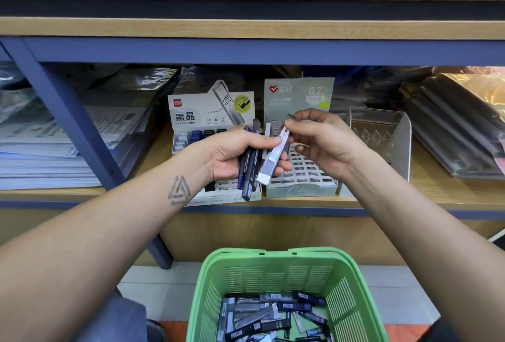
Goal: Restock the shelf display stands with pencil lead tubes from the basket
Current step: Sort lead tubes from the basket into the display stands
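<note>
- Shelf of pale wood carries the work: two slotted display stands sit side by side at its front edge, a clear acrylic holder stands to their right, and stacks of wrapped stationery fill both ends.
- Basket, green and slatted, sits below the shelf's front edge, nearest the person, with a loose heap of lead tubes across its bottom.
- Left stand, white with an HB 0.5 header card, holds a few dark and white tubes in its back rows; the front slots look unfilled.
- Right stand, grey-green with a 0.7 header, shows a grid of mostly open slots directly under the hands.
- Left hand is clenched around a fanned bundle of dark tubes, their long axes running upright with a slight lean, over the gap between the two stands.
- Right hand pinches the upper end of a white-capped tube between thumb and forefinger; the lower part of it lies against the left hand's fingers.
- That tube tilts from upper right to lower left, its lower cap pointing toward the right stand's front left corner; this hand is the nearer to those slots, so I judge it must draw the tube free and stand it upright before it drops in.
</note>
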Available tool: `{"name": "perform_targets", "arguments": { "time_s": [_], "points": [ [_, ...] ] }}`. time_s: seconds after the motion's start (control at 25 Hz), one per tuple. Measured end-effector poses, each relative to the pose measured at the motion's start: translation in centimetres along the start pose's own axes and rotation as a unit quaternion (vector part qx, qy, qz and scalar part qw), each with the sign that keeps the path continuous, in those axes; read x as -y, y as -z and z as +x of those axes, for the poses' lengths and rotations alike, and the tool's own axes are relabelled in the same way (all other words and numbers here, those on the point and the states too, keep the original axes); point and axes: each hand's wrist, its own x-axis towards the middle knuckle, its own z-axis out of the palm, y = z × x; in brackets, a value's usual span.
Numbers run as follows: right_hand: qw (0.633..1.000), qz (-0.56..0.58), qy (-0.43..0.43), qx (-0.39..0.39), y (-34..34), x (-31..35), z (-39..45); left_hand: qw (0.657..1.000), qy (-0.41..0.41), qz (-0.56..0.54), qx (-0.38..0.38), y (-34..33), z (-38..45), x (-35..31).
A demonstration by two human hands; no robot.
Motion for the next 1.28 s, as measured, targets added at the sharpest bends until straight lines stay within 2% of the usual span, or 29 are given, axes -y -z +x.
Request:
{"name": "perform_targets", "arguments": {
  "time_s": [0.16,0.24,0.36,0.52,0.76,0.88,0.96,1.04,1.12,1.2,1.28],
  "points": [
    [0.996,0.085,0.026,-0.006,0.0,-0.1,0.0,1.0,0.017,-0.024,-0.009,-0.1,0.5,-0.1],
    [0.995,0.09,0.039,0.003,-0.1,0.0,-0.1,0.998,0.029,-0.008,-0.053,0.1,0.5,-0.4],
    [0.998,-0.026,0.058,0.007,-0.4,-0.2,-0.2,0.985,0.002,0.071,-0.158,0.8,0.7,-0.8],
    [0.979,-0.191,0.036,0.069,-1.0,-0.9,-0.7,0.975,-0.084,0.001,-0.204,1.0,0.9,-1.5],
    [0.967,-0.237,0.064,0.072,-1.4,-0.9,-1.0,0.96,-0.123,0.138,-0.211,1.0,0.6,-1.2],
    [0.959,-0.263,0.08,0.074,-1.1,-0.6,-0.5,0.957,-0.127,0.148,-0.217,1.0,0.5,-1.2],
    [0.951,-0.297,0.049,0.069,-0.1,-0.5,-0.2,0.946,-0.142,0.133,-0.259,1.3,0.7,-1.4],
    [0.962,-0.268,-0.004,0.05,1.4,-0.7,0.2,0.93,-0.147,0.108,-0.318,2.1,0.9,-1.6],
    [0.989,-0.143,-0.025,-0.008,2.5,-0.9,0.7,0.923,-0.131,0.105,-0.346,2.8,1.0,-1.5],
    [0.996,-0.018,0.004,-0.086,3.0,-1.0,1.3,0.933,-0.09,0.129,-0.325,2.6,1.1,-0.9],
    [0.99,-0.021,0.062,-0.127,3.0,-1.1,1.6,0.943,-0.038,0.165,-0.286,2.0,1.6,-0.2]
  ]
}}
